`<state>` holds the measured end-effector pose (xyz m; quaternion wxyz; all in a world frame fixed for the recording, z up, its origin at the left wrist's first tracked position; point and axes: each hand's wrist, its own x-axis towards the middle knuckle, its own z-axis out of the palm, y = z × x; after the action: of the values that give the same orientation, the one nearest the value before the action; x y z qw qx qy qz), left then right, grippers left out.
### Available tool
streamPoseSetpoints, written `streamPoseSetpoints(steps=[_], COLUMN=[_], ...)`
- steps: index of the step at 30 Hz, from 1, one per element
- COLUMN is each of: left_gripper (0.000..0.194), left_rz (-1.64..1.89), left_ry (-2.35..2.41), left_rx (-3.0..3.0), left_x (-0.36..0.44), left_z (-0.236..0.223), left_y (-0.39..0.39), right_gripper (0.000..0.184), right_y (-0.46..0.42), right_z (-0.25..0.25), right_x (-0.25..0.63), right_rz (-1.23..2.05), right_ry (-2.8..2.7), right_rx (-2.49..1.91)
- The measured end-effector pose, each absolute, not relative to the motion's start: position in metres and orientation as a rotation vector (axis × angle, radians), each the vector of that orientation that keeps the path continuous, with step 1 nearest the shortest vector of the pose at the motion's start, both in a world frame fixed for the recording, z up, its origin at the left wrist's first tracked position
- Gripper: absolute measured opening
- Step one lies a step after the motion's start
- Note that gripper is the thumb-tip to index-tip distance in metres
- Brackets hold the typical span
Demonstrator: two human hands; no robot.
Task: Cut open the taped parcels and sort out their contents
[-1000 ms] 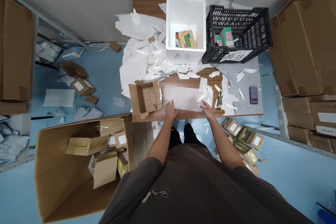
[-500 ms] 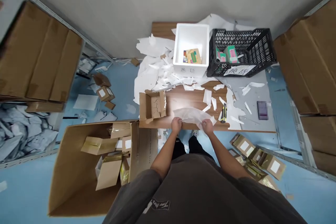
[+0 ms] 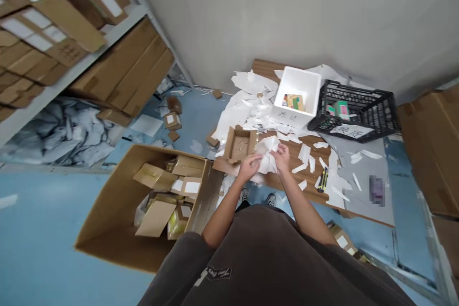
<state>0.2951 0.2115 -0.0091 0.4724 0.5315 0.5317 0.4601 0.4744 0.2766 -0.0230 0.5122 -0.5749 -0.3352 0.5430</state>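
Note:
Both of my hands are closed on a crumpled white sheet of wrapping paper (image 3: 268, 153), held just above the front edge of the wooden table (image 3: 287, 182). My left hand (image 3: 248, 167) grips its lower left side. My right hand (image 3: 282, 156) pinches its right side. A small open cardboard box (image 3: 239, 144) lies on the table right beside my left hand.
A white foam box (image 3: 298, 97) and a black plastic crate (image 3: 358, 110) stand at the table's back among torn white paper. A yellow utility knife (image 3: 322, 179) and a phone (image 3: 377, 190) lie to the right. A big carton (image 3: 150, 203) of small boxes sits on the floor left. Shelves with cartons flank both sides.
My hands lifted the flat white sheet off the table and bunched it up between them. My head turned left, bringing the left shelves into view.

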Motion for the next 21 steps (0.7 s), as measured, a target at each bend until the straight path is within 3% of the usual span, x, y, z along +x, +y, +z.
streamPoseSetpoints(steps=[2, 6, 9, 13, 21], left_gripper=[0.027, 0.029, 0.028, 0.030, 0.018], left_rz=[1.181, 1.166, 1.109, 1.025, 0.819], left_ry=[1.451, 1.609, 1.619, 1.561, 1.638], left_rx=[1.281, 1.305, 1.356, 1.407, 1.320], left_x=[0.257, 0.196, 0.175, 0.168, 0.164], left_z=[-0.007, -0.014, -0.029, -0.053, -0.090], left_y=[0.207, 0.198, 0.197, 0.209, 0.222], right_gripper=[0.064, 0.032, 0.020, 0.019, 0.036], right_y=[0.297, 0.327, 0.334, 0.326, 0.284], right_z=[-0.031, -0.057, -0.072, -0.077, -0.063], right_x=[0.440, 0.365, 0.327, 0.316, 0.342], right_rz=[1.245, 1.170, 1.301, 1.304, 0.782], right_ry=[-0.877, -1.287, -1.728, -1.871, -2.108], right_rx=[-1.411, -1.563, -1.555, -1.521, -1.725])
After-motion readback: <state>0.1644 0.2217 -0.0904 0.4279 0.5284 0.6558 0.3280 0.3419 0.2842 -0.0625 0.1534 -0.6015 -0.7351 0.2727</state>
